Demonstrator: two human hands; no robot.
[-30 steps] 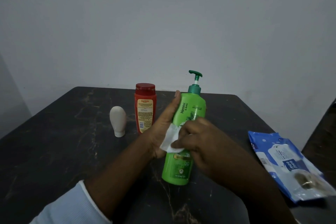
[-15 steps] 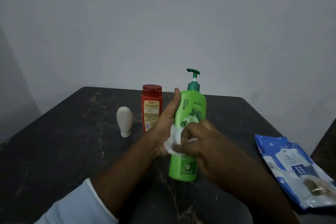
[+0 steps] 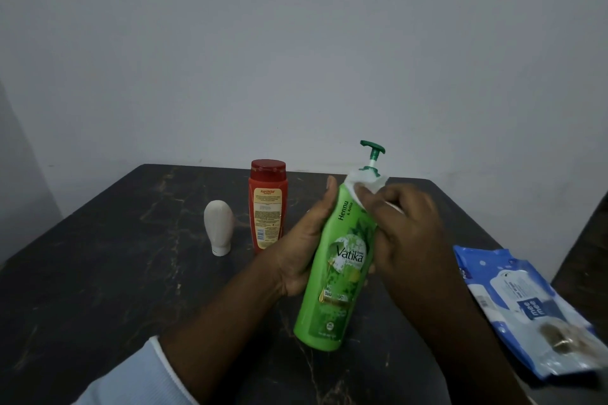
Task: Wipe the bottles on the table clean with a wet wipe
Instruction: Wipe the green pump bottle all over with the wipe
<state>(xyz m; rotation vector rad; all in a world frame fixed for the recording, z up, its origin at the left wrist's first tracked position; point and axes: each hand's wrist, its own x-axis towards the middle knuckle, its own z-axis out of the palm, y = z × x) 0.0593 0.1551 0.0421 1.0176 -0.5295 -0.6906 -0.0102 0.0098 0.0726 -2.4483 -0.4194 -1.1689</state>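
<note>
Nearest, at 4 o'clock, the blue wipe pack (image 3: 526, 306) lies flat on the dark surface (image 3: 98, 273). In the middle, the left grip (image 3: 302, 250) wraps round the green bottle (image 3: 335, 289) and holds it leaning toward 1 o'clock. The right grip (image 3: 411, 233) pinches the wet wipe (image 3: 365, 182), which now sits at the bottle's neck, just under the pump. Half a second ago the wipe was on the bottle's middle. It has gone up to the top, so I think this bottle is nearly done. Farther off, at 11 o'clock, the red bottle (image 3: 267, 207) and the white bottle (image 3: 218, 227) stand waiting.
</note>
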